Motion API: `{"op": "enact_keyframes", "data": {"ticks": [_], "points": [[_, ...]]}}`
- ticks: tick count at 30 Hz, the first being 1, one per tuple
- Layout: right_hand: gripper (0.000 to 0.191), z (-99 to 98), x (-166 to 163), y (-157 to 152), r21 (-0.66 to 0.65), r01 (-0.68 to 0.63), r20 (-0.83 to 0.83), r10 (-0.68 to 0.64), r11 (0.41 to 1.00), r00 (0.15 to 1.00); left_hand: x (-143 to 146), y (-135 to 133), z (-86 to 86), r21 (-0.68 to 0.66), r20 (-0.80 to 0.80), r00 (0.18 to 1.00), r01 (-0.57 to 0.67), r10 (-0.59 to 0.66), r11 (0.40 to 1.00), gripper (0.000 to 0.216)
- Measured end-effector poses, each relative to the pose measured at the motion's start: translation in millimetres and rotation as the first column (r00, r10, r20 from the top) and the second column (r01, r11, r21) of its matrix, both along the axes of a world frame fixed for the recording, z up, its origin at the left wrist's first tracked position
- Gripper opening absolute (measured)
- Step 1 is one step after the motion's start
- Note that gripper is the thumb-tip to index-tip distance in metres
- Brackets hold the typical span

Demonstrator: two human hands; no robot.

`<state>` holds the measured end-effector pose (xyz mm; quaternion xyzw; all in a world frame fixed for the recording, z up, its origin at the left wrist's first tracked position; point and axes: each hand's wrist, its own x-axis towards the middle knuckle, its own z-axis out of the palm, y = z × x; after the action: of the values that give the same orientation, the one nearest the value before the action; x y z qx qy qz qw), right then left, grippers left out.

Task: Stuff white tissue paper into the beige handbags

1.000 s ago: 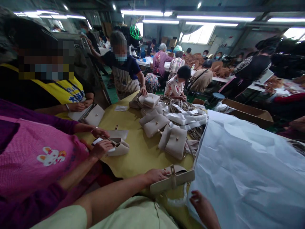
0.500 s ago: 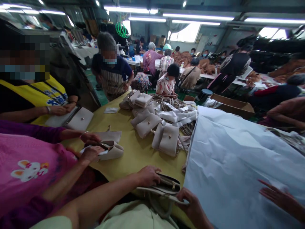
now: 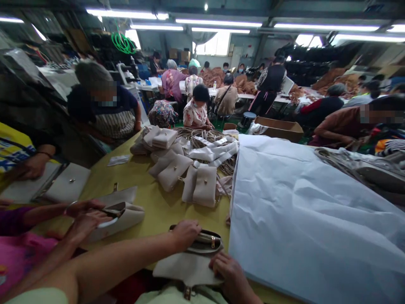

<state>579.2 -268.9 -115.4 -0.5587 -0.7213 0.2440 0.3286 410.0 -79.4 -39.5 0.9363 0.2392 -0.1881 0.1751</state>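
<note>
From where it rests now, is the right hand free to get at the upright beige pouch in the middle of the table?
Probably yes. The right hand lies on the open bag's flap, and only bare yellow tabletop separates it from the beige pouch; it must let go first.

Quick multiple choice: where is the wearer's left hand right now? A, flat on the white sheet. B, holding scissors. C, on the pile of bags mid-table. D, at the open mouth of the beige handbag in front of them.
D: the left hand sits at the open top of the beige handbag, while the right hand presses on its flap; the white sheet and the pile of bags lie untouched.
</note>
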Motion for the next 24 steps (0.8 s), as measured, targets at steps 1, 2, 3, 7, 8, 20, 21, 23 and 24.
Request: {"op": "enact_keyframes", "data": {"ticks": [1, 2, 3, 7, 8, 20, 21, 23, 24], "points": [[0.022, -6.8, -3, -2, 0.025, -0.018, 0.041, 0.017, 1.000, 0.999, 2, -3, -2.4, 0.003, -0.016, 1.000, -0.019, 0.019, 1.000, 0.024], [0.021, -12.9, -5, -3, 0.054, -0.041, 0.075, 0.037, 0.998, 0.997, 4, -6, -5.5, 0.006, -0.026, 0.999, -0.039, 0.040, 0.999, 0.022], [0.021, -17.7, -7, -5, 0.077, -0.061, 0.099, 0.053, 0.995, 0.994, 6, -10, -8.6, 0.004, -0.033, 0.998, -0.057, 0.057, 0.998, 0.020], [0.023, -24.0, -8, -13, 0.057, -0.040, 0.065, 0.036, 0.998, 0.997, 7, -22, -14.4, -0.026, -0.024, 0.990, -0.143, 0.142, 0.989, 0.024], [0.023, -24.3, -7, -14, 0.038, -0.035, 0.037, 0.034, 0.999, 0.999, 7, -24, -14.4, -0.038, -0.009, 0.985, -0.175, 0.175, 0.984, 0.023], [0.031, -3.5, 17, -5, -0.070, -0.118, -0.250, 0.097, 0.991, 0.963, 10, -23, -27.6, -0.138, 0.032, 0.963, -0.262, 0.268, 0.955, 0.031], [0.039, 2.5, 34, -7, -0.072, -0.046, -0.275, 0.024, 0.996, 0.961, 11, -22, -29.6, -0.119, 0.014, 0.962, -0.269, 0.273, 0.956, 0.035], [0.051, 10.0, 91, -13, -0.114, 0.209, -0.268, -0.232, 0.971, 0.935, 12, -21, -38.1, -0.065, -0.052, 0.954, -0.297, 0.294, 0.953, 0.047], [0.048, 10.8, 129, -17, -0.142, 0.392, -0.242, -0.416, 0.909, 0.877, 11, -19, -44.5, -0.037, -0.092, 0.947, -0.312, 0.308, 0.949, 0.053]]}}
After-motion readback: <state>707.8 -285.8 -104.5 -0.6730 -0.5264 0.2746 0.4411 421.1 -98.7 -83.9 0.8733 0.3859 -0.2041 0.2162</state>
